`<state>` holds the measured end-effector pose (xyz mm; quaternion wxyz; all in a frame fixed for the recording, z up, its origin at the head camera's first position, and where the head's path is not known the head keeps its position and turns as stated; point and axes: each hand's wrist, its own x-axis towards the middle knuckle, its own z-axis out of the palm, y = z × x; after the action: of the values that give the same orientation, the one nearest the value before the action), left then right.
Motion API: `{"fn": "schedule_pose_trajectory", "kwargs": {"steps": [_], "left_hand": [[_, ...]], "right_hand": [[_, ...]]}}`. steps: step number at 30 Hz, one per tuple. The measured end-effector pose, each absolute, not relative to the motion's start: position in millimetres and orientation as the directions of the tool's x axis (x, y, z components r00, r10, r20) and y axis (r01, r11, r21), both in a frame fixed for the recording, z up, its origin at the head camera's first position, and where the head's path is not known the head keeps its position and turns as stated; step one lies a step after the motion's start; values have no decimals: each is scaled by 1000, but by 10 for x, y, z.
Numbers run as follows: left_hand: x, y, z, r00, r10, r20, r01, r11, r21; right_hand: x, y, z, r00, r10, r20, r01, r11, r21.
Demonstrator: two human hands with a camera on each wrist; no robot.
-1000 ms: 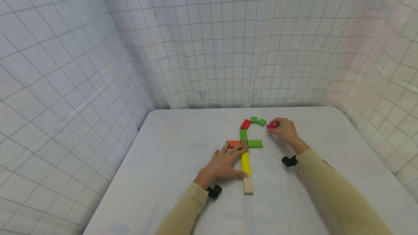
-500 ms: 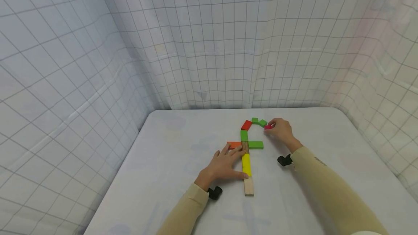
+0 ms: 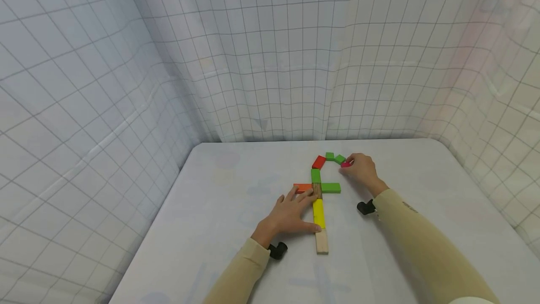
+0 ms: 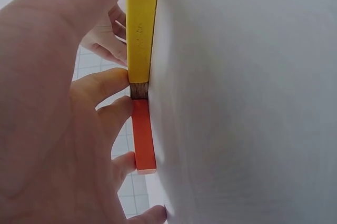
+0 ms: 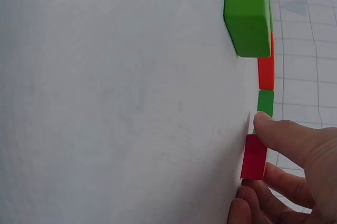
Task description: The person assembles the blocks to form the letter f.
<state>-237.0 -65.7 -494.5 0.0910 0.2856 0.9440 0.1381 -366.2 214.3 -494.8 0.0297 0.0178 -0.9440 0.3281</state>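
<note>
My right hand (image 3: pixel 362 171) pinches a small magenta block (image 5: pixel 254 156) between thumb and fingers. It lies at the end of a curved row of two small green blocks (image 3: pixel 330 156) and a red block (image 3: pixel 318 162). My left hand (image 3: pixel 288 213) is spread, its fingertips and thumb resting along a straight column. That column has a green block (image 3: pixel 315 176) on top, then a dark brown block (image 3: pixel 318 188), a yellow block (image 4: pixel 141 29) and a plain wooden block (image 3: pixel 322 242). From the brown block an orange block (image 4: pixel 142 134) extends left and a longer green block (image 3: pixel 331 188) right.
The blocks lie flat on a white-covered table (image 3: pixel 202 210). White grid-patterned curtains (image 3: pixel 278 69) enclose it at the back and both sides. A small black device (image 3: pixel 365 207) sits at the right wrist and a similar black device (image 3: pixel 278 250) at the left.
My right hand has shifted slightly left with the magenta block, bringing it close to the nearest small green block. The left hand has stayed in place on the column.
</note>
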Motion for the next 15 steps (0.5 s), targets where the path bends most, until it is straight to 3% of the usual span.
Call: {"fn": "schedule_pose_trajectory", "kwargs": {"steps": [15], "left_hand": [[-2372, -638, -4903, -814, 574, -85, 522, 789, 325]], "right_hand": [[-3643, 2151, -4888, -998, -22, 55, -51, 794, -606]]}}
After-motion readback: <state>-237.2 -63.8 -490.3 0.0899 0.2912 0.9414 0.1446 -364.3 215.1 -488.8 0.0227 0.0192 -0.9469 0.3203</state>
